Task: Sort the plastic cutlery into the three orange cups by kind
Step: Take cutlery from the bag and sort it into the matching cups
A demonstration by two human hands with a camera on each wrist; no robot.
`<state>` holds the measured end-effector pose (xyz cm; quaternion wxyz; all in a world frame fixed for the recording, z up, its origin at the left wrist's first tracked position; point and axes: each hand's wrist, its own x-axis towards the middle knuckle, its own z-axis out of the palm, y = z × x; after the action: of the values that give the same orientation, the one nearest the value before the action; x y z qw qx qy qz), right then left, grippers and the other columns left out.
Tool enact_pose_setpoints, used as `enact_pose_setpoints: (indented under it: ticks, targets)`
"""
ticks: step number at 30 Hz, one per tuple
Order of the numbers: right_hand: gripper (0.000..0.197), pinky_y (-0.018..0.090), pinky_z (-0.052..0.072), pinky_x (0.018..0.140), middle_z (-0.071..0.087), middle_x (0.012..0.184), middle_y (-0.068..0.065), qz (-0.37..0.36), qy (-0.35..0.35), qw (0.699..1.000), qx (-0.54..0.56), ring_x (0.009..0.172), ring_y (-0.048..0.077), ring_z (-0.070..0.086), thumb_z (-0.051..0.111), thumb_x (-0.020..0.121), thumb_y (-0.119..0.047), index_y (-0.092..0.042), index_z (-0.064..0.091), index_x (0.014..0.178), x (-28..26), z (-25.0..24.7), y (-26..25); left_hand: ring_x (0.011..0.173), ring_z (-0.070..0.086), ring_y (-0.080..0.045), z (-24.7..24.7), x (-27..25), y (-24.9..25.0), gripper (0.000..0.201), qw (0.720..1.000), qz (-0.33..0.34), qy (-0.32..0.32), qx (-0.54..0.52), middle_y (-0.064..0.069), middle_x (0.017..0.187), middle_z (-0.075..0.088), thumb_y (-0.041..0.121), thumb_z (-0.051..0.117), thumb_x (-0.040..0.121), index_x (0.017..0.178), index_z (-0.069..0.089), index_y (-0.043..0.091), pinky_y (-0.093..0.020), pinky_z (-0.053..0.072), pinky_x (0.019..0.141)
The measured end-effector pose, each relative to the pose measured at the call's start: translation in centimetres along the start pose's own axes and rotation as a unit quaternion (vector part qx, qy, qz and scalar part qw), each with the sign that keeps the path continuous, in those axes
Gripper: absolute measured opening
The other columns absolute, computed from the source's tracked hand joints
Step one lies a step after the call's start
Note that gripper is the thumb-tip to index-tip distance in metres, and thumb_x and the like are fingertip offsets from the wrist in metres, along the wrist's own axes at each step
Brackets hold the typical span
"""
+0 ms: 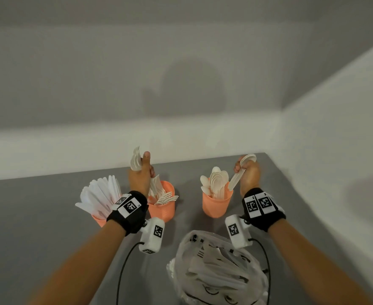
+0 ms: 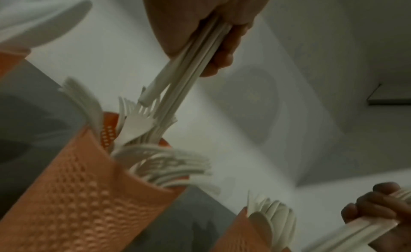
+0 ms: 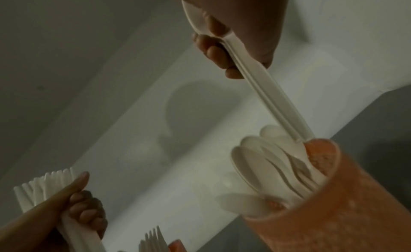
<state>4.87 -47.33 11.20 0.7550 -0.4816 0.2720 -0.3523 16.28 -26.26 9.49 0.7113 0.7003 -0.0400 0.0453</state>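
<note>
Three orange cups stand in a row on the grey table: the left cup (image 1: pixel 98 220) holds white knives, the middle cup (image 1: pixel 163 205) holds forks, the right cup (image 1: pixel 217 205) holds spoons. My left hand (image 1: pixel 140 175) grips a bundle of forks (image 1: pixel 136 159) upright, handles (image 2: pixel 189 76) pointing down into the middle cup (image 2: pixel 73 194). My right hand (image 1: pixel 249 172) grips a bundle of spoons (image 1: pixel 248 159), their handles (image 3: pixel 278 101) reaching down to the rim of the spoon cup (image 3: pixel 333 203).
A clear plastic bag (image 1: pixel 218 269) with more white cutlery lies near the table's front, between my forearms. White walls close off the table at the back and the right. Wrist camera cables (image 1: pixel 124 267) trail over the table.
</note>
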Motion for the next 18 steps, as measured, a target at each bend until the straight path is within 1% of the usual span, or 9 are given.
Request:
enact_pose_setpoints:
  ticks: [1, 3, 5, 6, 8, 11, 14, 15, 18]
  targets:
    - [0.006, 0.020, 0.036, 0.046, 0.043, 0.047, 0.001, 0.008, 0.002, 1.000, -0.002, 0.039, 0.008, 0.040, 0.039, 0.061, -0.006, -0.009, 0.045, 0.062, 0.0, -0.1, 0.5, 0.045, 0.048, -0.008, 0.2, 0.0, -0.6, 0.044, 1.000, -0.002, -0.005, 0.010, 0.001, 0.047, 0.049, 0.035, 0.052, 0.092, 0.054, 0.046, 0.014, -0.022, 0.044, 0.057]
    - [0.012, 0.017, 0.040, 0.046, 0.044, 0.056, 0.006, 0.014, -0.002, 1.000, -0.026, 0.041, 0.008, 0.045, 0.038, 0.068, 0.001, -0.008, 0.045, 0.064, 0.1, -0.4, 1.6, 0.053, 0.053, -0.016, 0.4, 0.1, -2.1, 0.028, 0.999, -0.005, -0.021, 0.034, -0.004, 0.056, 0.054, 0.026, 0.060, 0.088, 0.063, 0.052, 0.017, -0.032, 0.049, 0.065]
    - [0.017, 0.020, 0.045, 0.052, 0.052, 0.062, 0.006, 0.005, -0.012, 0.995, -0.103, 0.052, 0.013, 0.051, 0.039, 0.069, 0.003, -0.011, 0.049, 0.071, 0.2, -0.8, 2.9, 0.064, 0.057, -0.025, 0.6, -0.2, -3.4, 0.013, 0.996, 0.003, -0.038, 0.077, -0.004, 0.068, 0.058, 0.018, 0.066, 0.082, 0.082, 0.053, 0.021, -0.041, 0.051, 0.073]
    - [0.023, 0.022, 0.045, 0.056, 0.056, 0.068, 0.005, 0.000, -0.015, 0.988, -0.156, 0.060, 0.015, 0.054, 0.039, 0.073, 0.005, -0.014, 0.051, 0.076, 0.4, -1.1, 3.5, 0.069, 0.058, -0.026, 0.7, -0.4, -3.8, 0.019, 0.994, 0.013, -0.043, 0.102, -0.002, 0.074, 0.057, 0.016, 0.066, 0.081, 0.093, 0.053, 0.021, -0.040, 0.051, 0.075]
    - [0.029, 0.024, 0.045, 0.063, 0.060, 0.081, 0.004, -0.018, -0.017, 0.969, -0.244, 0.076, 0.019, 0.056, 0.040, 0.078, 0.009, -0.016, 0.053, 0.086, 0.8, -1.6, 4.7, 0.072, 0.055, -0.021, 1.1, -0.8, -4.2, 0.032, 0.988, 0.042, -0.049, 0.139, 0.002, 0.078, 0.053, 0.006, 0.062, 0.083, 0.112, 0.049, 0.013, -0.030, 0.044, 0.072]
    - [0.035, 0.022, 0.041, 0.067, 0.060, 0.095, 0.002, -0.057, -0.036, 0.939, -0.337, 0.089, 0.019, 0.055, 0.041, 0.079, 0.008, -0.016, 0.055, 0.099, 0.8, -1.9, 5.3, 0.081, 0.051, -0.019, 1.3, -1.2, -4.2, 0.029, 0.975, 0.113, -0.060, 0.181, -0.007, 0.092, 0.055, -0.002, 0.051, 0.087, 0.116, 0.050, 0.003, -0.016, 0.034, 0.072]
    - [0.046, 0.002, 0.035, 0.065, 0.057, 0.104, 0.003, -0.107, -0.074, 0.909, -0.396, 0.092, 0.015, 0.051, 0.038, 0.077, 0.011, -0.011, 0.056, 0.113, 0.4, -2.2, 5.4, 0.090, 0.050, -0.017, 1.3, -1.3, -4.6, 0.026, 0.951, 0.157, -0.098, 0.246, -0.015, 0.112, 0.056, 0.000, 0.046, 0.092, 0.116, 0.054, 0.002, -0.017, 0.034, 0.078]
    - [0.047, 0.000, 0.034, 0.065, 0.056, 0.107, 0.005, -0.126, -0.081, 0.897, -0.416, 0.093, 0.014, 0.049, 0.038, 0.077, 0.012, -0.009, 0.057, 0.114, 0.4, -2.3, 5.5, 0.090, 0.053, -0.019, 1.3, -1.3, -4.8, 0.026, 0.943, 0.161, -0.108, 0.269, -0.015, 0.117, 0.055, 0.003, 0.045, 0.093, 0.117, 0.054, 0.003, -0.019, 0.035, 0.078]
    - [0.045, 0.008, 0.031, 0.078, 0.054, 0.117, 0.011, -0.155, -0.093, 0.868, -0.463, 0.102, 0.020, 0.051, 0.038, 0.079, 0.012, -0.004, 0.058, 0.116, 0.3, -2.3, 5.7, 0.094, 0.059, -0.033, 1.3, -1.1, -5.0, 0.025, 0.914, 0.186, -0.130, 0.337, -0.017, 0.117, 0.055, 0.008, 0.043, 0.096, 0.116, 0.057, 0.003, -0.026, 0.039, 0.074]
